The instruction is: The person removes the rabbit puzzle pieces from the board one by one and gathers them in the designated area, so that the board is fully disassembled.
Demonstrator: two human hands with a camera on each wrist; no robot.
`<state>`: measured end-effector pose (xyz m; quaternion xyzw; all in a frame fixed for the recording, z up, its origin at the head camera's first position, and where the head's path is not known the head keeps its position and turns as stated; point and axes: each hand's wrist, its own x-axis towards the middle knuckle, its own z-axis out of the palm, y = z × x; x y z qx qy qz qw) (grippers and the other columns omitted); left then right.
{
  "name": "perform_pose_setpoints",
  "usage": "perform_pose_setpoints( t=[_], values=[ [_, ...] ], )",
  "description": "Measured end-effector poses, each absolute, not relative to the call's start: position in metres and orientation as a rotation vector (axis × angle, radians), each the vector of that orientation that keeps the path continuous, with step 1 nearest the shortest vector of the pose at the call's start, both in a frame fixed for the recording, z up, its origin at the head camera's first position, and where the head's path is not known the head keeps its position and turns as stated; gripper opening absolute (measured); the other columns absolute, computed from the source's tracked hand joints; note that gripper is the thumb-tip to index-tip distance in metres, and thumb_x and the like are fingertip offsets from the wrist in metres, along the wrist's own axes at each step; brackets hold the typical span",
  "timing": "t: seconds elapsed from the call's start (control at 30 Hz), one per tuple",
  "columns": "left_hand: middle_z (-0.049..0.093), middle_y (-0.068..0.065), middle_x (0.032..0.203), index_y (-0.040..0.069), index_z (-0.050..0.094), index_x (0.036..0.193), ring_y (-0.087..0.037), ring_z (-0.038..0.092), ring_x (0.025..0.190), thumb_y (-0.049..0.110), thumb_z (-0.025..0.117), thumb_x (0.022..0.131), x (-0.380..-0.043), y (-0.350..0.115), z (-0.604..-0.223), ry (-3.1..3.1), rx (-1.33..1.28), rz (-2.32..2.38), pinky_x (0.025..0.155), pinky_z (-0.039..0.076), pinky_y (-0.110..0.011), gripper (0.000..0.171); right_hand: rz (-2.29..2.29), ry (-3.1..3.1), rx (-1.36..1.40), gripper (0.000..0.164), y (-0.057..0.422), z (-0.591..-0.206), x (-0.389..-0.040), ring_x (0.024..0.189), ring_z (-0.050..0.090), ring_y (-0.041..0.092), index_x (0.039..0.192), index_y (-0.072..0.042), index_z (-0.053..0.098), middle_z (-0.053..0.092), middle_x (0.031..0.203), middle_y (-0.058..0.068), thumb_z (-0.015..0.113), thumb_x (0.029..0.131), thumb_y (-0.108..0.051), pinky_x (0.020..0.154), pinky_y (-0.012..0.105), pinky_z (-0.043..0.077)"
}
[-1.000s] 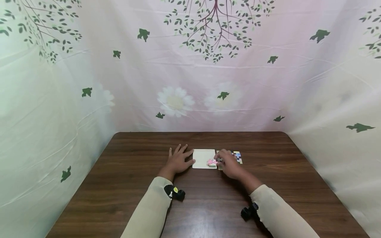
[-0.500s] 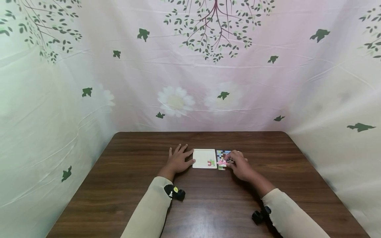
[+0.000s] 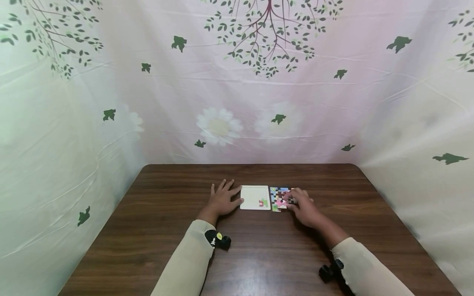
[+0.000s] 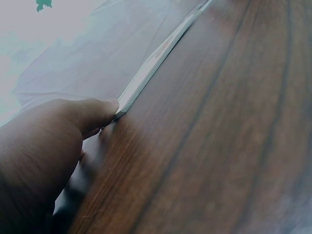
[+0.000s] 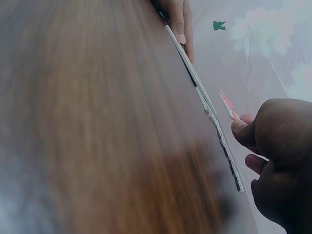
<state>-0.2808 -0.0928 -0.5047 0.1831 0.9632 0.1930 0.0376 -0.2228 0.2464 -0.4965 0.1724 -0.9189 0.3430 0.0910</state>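
A white puzzle tray point(image 3: 254, 196) lies flat on the table, with a small green and pink puzzle piece point(image 3: 263, 203) in its near right corner. My left hand point(image 3: 221, 201) is spread on the table, thumb and fingertips at the tray's left edge. Just right of the tray is a block of colourful puzzle pieces point(image 3: 275, 193). Over that block, my right hand point(image 3: 304, 207) pinches a pink puzzle piece point(image 5: 228, 106) between thumb and finger. In the right wrist view the pink piece is raised above the block's edge. The hand hides the block's right part.
The dark wood table point(image 3: 177, 181) extends around the tray on all sides. A printed fabric backdrop point(image 3: 237, 94) stands behind the table and along both sides. Each sleeve carries a black wrist camera point(image 3: 326, 273).
My right hand has moved right from over the tray to over the block, carrying the pink piece. The green and pink piece in the tray corner is now uncovered. The left hand stays put.
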Motion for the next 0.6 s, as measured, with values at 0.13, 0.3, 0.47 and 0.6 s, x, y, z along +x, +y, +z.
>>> perform_pose_setpoints(
  t=[0.13, 0.3, 0.47, 0.6],
  values=[
    [0.029, -0.007, 0.182, 0.034, 0.047, 0.167, -0.038, 0.017, 0.172, 0.063, 0.053, 0.109, -0.281, -0.093, -0.505, 2.96, 0.564, 0.598, 0.133, 0.004, -0.077, 0.066, 1.009, -2.73, 0.51, 0.013, 0.25, -0.498, -0.222, 0.123, 0.054, 0.041, 0.107, -0.012, 0.07, 0.067, 0.123, 0.014, 0.075, 0.098, -0.003, 0.097, 0.065, 0.04],
    [0.028, -0.006, 0.183, 0.034, 0.046, 0.168, -0.038, 0.016, 0.172, 0.063, 0.053, 0.109, -0.282, -0.093, -0.507, 2.962, 0.562, 0.59, 0.133, 0.003, -0.076, 0.066, 1.03, -2.762, 0.496, 0.012, 0.257, -0.497, -0.221, 0.127, 0.052, 0.043, 0.11, -0.012, 0.07, 0.065, 0.125, 0.014, 0.074, 0.101, -0.006, 0.101, 0.072, 0.039],
    [0.026, -0.005, 0.183, 0.035, 0.045, 0.168, -0.037, 0.015, 0.173, 0.065, 0.052, 0.109, -0.284, -0.093, -0.508, 2.96, 0.559, 0.589, 0.134, 0.002, -0.076, 0.066, 1.022, -2.764, 0.478, 0.011, 0.262, -0.496, -0.22, 0.126, 0.052, 0.044, 0.107, -0.012, 0.07, 0.065, 0.124, 0.014, 0.074, 0.1, -0.004, 0.101, 0.072, 0.038],
    [0.027, -0.004, 0.183, 0.036, 0.046, 0.168, -0.037, 0.015, 0.173, 0.065, 0.052, 0.109, -0.284, -0.092, -0.509, 2.963, 0.561, 0.594, 0.134, 0.002, -0.076, 0.066, 1.014, -2.776, 0.485, 0.011, 0.265, -0.496, -0.219, 0.126, 0.052, 0.045, 0.105, -0.012, 0.071, 0.065, 0.126, 0.015, 0.075, 0.099, -0.003, 0.1, 0.071, 0.038]
  ],
)
